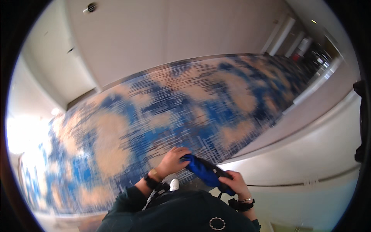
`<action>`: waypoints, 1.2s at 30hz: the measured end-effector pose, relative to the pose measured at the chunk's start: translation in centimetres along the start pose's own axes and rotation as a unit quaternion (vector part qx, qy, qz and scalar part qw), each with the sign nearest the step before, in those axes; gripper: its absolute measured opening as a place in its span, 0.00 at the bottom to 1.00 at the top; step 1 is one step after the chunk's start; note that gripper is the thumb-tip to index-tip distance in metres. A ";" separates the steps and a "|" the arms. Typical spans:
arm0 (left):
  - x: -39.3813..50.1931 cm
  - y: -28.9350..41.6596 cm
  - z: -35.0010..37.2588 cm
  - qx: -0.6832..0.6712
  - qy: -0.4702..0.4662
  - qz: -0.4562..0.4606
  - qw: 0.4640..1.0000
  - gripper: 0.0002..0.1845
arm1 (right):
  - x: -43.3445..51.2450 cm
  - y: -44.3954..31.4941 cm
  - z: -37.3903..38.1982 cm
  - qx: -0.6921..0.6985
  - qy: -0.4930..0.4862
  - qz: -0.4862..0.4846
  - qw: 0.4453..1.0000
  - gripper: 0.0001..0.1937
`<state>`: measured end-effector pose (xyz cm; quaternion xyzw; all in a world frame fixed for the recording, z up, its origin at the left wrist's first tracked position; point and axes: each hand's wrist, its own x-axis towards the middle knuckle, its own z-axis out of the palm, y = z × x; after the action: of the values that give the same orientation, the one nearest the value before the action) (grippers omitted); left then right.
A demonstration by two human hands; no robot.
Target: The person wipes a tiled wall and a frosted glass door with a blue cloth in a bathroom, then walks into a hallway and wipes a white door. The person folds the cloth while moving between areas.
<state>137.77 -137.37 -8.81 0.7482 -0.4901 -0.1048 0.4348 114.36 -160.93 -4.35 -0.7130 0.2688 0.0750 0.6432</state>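
A long blue-and-black fabric bundle (pixel 205 173) is held slantwise in front of my body, over the carpet. Its upper left end is in my left hand (pixel 174 161), thumb and fingers closed around it. Near the lower right end my right hand (pixel 237 183) grips the black side, with the thumb lying across the top. A thin dark cord hangs below that end. Blur hides whether the bundle is a folded umbrella or a pouch. Both wrists wear black bands.
Patterned blue and beige carpet (pixel 174 110) runs along a corridor. A pale wall (pixel 200 29) bounds its far side, with a white door (pixel 58 63) at the left. Close on my right stands an open white door (pixel 289 162). One white shoe (pixel 174 184) shows below me.
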 end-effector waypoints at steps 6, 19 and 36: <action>-0.8 3.5 -1.1 -0.147 -0.087 0.014 0.985 0.35 | 5.7 -4.5 4.7 0.062 -0.002 -0.016 0.998 0.11; -4.5 2.1 -2.6 -0.148 0.091 -0.073 0.982 0.28 | 8.3 -9.2 11.5 0.061 -0.177 -0.058 0.981 0.23; -13.2 2.8 -6.2 -0.167 0.214 -0.136 0.953 0.22 | 11.1 -8.8 18.4 -0.025 -0.300 -0.088 0.949 0.14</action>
<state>133.04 -123.51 -6.52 0.7294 -0.2548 -0.0805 0.6298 132.31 -146.29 -4.65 -0.6945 -0.0025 0.2353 0.6799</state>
